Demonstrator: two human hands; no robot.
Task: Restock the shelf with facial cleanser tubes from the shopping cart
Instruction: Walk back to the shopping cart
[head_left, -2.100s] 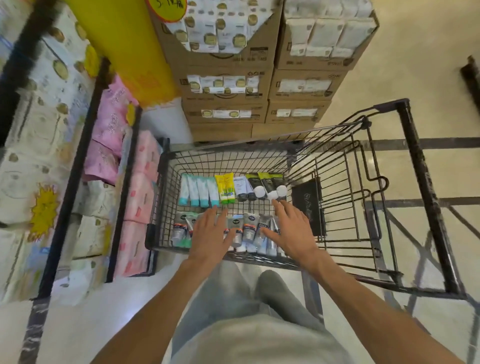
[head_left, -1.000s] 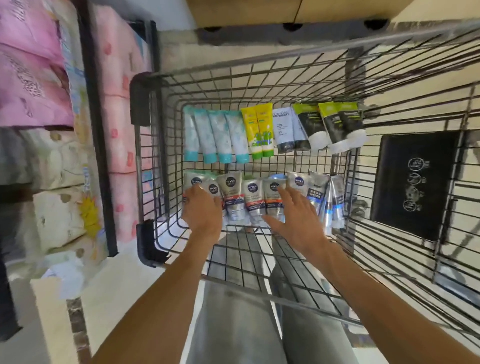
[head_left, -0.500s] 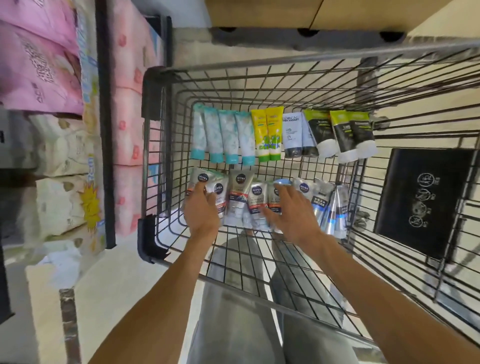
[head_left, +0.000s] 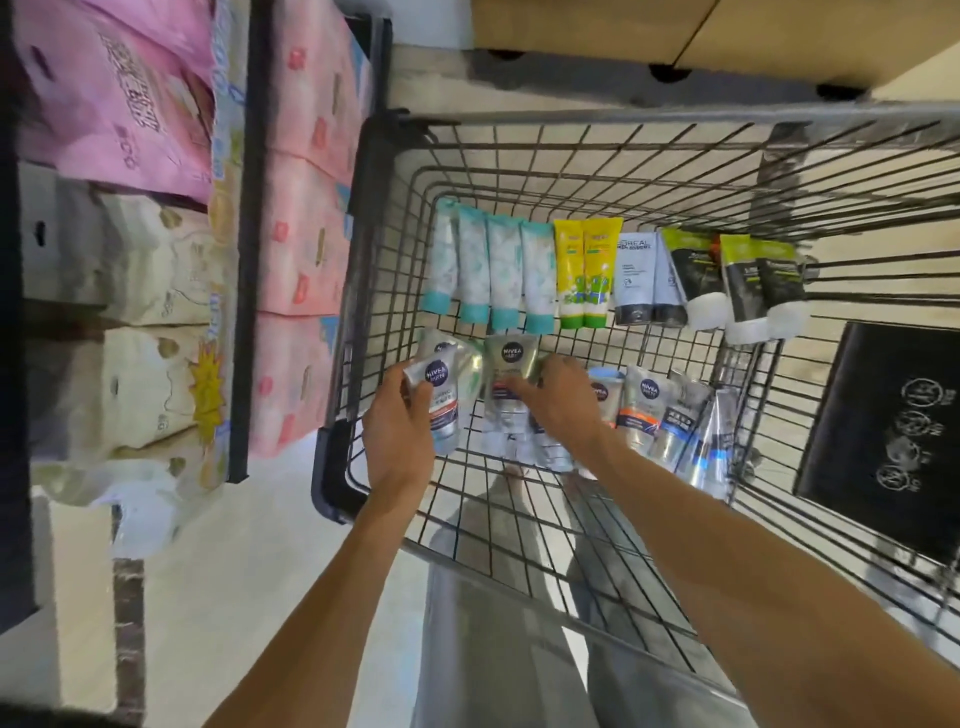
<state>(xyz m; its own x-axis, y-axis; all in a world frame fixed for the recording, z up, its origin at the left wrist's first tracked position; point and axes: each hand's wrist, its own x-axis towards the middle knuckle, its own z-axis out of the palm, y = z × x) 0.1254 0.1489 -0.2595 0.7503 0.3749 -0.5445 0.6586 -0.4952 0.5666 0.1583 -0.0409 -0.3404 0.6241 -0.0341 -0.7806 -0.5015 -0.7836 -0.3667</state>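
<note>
Nearest the camera, the person's two bare forearms reach forward over the near rim of the shopping cart (head_left: 332, 467) and down into its wire basket, with grey trouser legs showing through the mesh below.

The left hand (head_left: 400, 431) is at the near left corner of the basket, its fingers curled round a silver Nivea Men tube (head_left: 439, 400) that is tilted and lifted a little off the row. The right hand (head_left: 558, 402) lies just beside it toward the middle of the near row, fingers bent over a second silver Nivea tube (head_left: 506, 382); it appears to grip that tube, though the picture is blurred there.

To the right along the near row, more Nivea tubes (head_left: 647, 410) lie side by side, the last ones leaning against the basket's right wall.

Along the far row of the basket floor lie four white tubes with teal caps (head_left: 491, 270) at the left, then two yellow tubes (head_left: 584, 273), two grey L'Oreal tubes (head_left: 641, 278), and three dark tubes with green tops and white caps (head_left: 743, 283) toward the far right corner.

A black panel with white symbols (head_left: 893, 426) stands on the right side of the cart. Left of the cart, a dark-framed shelf (head_left: 249, 249) holds pink packs (head_left: 306, 208) and cream packs (head_left: 140, 312). Cardboard boxes (head_left: 623, 26) sit beyond the far rim.
</note>
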